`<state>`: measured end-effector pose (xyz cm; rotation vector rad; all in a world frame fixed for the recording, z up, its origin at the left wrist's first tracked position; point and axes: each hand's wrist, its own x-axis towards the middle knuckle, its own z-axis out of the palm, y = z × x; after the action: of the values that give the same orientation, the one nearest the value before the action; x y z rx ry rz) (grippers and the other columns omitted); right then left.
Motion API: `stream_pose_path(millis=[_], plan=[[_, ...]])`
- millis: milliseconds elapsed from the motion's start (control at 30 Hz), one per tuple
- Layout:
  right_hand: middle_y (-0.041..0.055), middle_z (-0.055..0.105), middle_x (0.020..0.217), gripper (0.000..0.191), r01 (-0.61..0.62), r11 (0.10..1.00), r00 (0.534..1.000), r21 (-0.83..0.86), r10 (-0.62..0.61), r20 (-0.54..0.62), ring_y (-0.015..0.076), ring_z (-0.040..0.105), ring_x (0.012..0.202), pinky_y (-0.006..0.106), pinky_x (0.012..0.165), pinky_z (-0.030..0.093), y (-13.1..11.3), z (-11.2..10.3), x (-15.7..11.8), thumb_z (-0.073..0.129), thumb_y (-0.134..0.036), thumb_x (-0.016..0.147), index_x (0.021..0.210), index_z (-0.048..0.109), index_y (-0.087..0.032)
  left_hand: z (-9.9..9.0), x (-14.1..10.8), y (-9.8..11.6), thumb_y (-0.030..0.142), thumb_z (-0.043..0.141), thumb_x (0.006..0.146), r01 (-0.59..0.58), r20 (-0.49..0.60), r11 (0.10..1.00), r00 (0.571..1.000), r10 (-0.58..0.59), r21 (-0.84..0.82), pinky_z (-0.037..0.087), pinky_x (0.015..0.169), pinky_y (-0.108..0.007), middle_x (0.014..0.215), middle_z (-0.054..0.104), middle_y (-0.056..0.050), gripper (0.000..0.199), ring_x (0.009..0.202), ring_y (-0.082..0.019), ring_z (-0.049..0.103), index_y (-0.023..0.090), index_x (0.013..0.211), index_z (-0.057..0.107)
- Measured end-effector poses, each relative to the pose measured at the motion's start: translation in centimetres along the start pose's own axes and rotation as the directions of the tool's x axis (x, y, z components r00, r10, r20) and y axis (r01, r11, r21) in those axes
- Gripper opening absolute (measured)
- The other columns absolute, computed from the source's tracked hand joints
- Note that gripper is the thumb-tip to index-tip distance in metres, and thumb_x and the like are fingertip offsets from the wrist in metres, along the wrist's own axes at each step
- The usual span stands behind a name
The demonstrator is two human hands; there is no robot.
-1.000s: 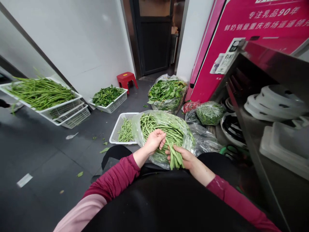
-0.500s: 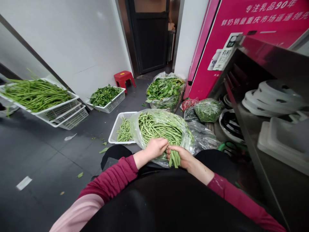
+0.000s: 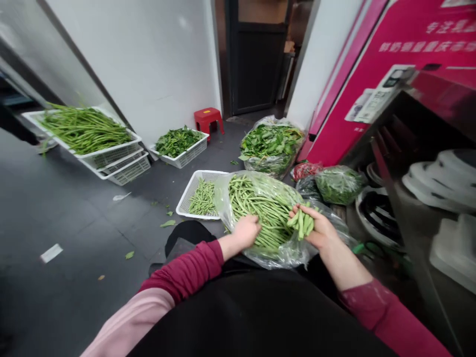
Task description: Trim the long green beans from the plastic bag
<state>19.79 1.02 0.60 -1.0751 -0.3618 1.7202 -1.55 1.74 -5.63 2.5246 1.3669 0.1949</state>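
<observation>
A clear plastic bag (image 3: 224, 196) full of long green beans (image 3: 266, 213) rests in front of my lap. My right hand (image 3: 323, 229) is closed round a bunch of short green bean pieces (image 3: 302, 224) at the bag's right side. Over the near left part of the beans, my left hand (image 3: 246, 232) has its fingers curled in; what they hold, if anything, is hidden. Beside the bag on the left, a white plastic basket (image 3: 182, 201) contains shorter bean pieces (image 3: 204, 198), partly covered by the bag.
Stacked white baskets (image 3: 132, 167) with long green stalks (image 3: 87, 130) stand left, near a basket of leafy greens (image 3: 178, 141). A red stool (image 3: 208, 116) stands by the wall. Bagged greens (image 3: 273, 144) lie ahead. A metal shelf (image 3: 409, 223) with white containers flanks the right.
My hands have moved apart: the right went right and up with the bean bunch, the left stayed over the beans. The camera view has turned somewhat left.
</observation>
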Motion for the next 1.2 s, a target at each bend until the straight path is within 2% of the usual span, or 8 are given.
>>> stream_pose_path(millis=[300,467,600,733,800,967,1067,1200], plan=[[-0.0002,0.060,0.058,0.005,-0.183,0.944,0.933,-0.273,0.254,0.254,0.0145,0.058,0.053,0.031,0.057,0.049,3.6,16.3,6.6,0.059,-0.014,0.069,0.071,0.056,-0.017,3.5,-1.5,0.5,0.024,0.049,0.071,-0.150,-0.068,0.977,0.985,0.161,0.153,0.039,0.061,-0.032,0.075,0.052,-0.007,0.013,0.072,-0.019,0.049,0.015,0.079,0.054],[0.0053,0.060,0.062,0.013,-0.127,0.912,0.972,-0.390,0.193,0.135,0.0169,0.059,0.059,0.034,0.060,0.048,3.2,26.4,14.0,0.059,-0.025,0.072,0.071,0.052,-0.014,4.5,-1.5,0.1,0.026,0.047,0.073,-0.209,-0.045,0.970,0.975,0.216,0.126,0.036,0.054,-0.031,0.068,0.050,-0.005,0.012,0.068,-0.018,0.047,0.016,0.069,0.051],[0.0168,0.059,0.095,0.053,0.059,0.779,0.997,-0.624,-0.017,0.073,0.0239,0.057,0.084,0.040,0.068,0.045,2.2,29.9,16.3,0.067,-0.048,0.058,0.094,0.053,-0.013,5.1,-1.0,0.1,0.026,0.045,0.075,-0.191,-0.028,0.976,0.980,0.195,0.103,0.032,0.052,-0.030,0.068,0.051,-0.005,0.014,0.065,-0.016,0.046,0.016,0.068,0.051],[0.0127,0.054,0.110,0.052,0.364,0.620,0.917,-0.695,-0.106,0.385,0.0207,0.056,0.085,0.034,0.070,0.044,1.1,26.0,13.8,0.065,-0.047,0.061,0.103,0.053,-0.018,4.2,-0.8,-0.1,0.027,0.048,0.074,-0.247,-0.029,0.968,0.968,0.249,0.050,0.030,0.055,-0.030,0.070,0.053,-0.004,0.013,0.069,-0.016,0.045,0.017,0.067,0.052],[0.0111,0.060,0.097,0.044,0.418,0.532,0.859,-0.737,0.033,0.511,0.0186,0.058,0.074,0.032,0.066,0.044,0.6,21.3,11.7,0.057,-0.048,0.068,0.098,0.058,-0.016,2.7,-0.9,-0.5,0.028,0.048,0.075,-0.298,-0.086,0.953,0.950,0.301,0.047,0.031,0.061,-0.030,0.071,0.053,-0.004,0.014,0.072,-0.016,0.045,0.017,0.069,0.052],[0.0050,0.065,0.081,0.032,0.448,0.182,0.867,-0.875,0.149,0.475,0.0203,0.055,0.078,0.030,0.073,0.040,0.5,7.2,6.3,0.057,-0.044,0.068,0.079,0.066,-0.015,-3.0,-0.6,-2.1,0.029,0.040,0.083,-0.342,-0.230,0.933,0.905,0.359,0.109,0.029,0.075,-0.032,0.072,0.055,-0.003,0.021,0.077,-0.016,0.045,0.017,0.075,0.055],[0.0011,0.062,0.070,0.032,0.396,0.239,0.836,-0.886,0.306,0.456,0.0156,0.053,0.066,0.026,0.062,0.039,1.3,2.2,3.3,0.055,-0.045,0.069,0.077,0.065,-0.016,-6.5,0.7,-2.6,0.037,0.040,0.083,-0.415,-0.253,0.904,0.867,0.428,0.105,0.026,0.084,-0.035,0.076,0.057,-0.003,0.025,0.081,-0.016,0.045,0.020,0.081,0.059],[-0.0063,0.041,0.047,0.028,0.298,0.496,0.879,-0.816,0.191,0.438,0.0059,0.033,0.042,0.020,0.042,0.026,2.3,0.4,0.7,0.058,-0.043,0.069,0.070,0.057,-0.015,-9.2,2.7,-1.7,0.035,0.044,0.081,-0.417,-0.285,0.903,0.857,0.430,0.107,0.025,0.090,-0.036,0.080,0.057,-0.003,0.022,0.085,-0.016,0.046,0.022,0.082,0.061]])
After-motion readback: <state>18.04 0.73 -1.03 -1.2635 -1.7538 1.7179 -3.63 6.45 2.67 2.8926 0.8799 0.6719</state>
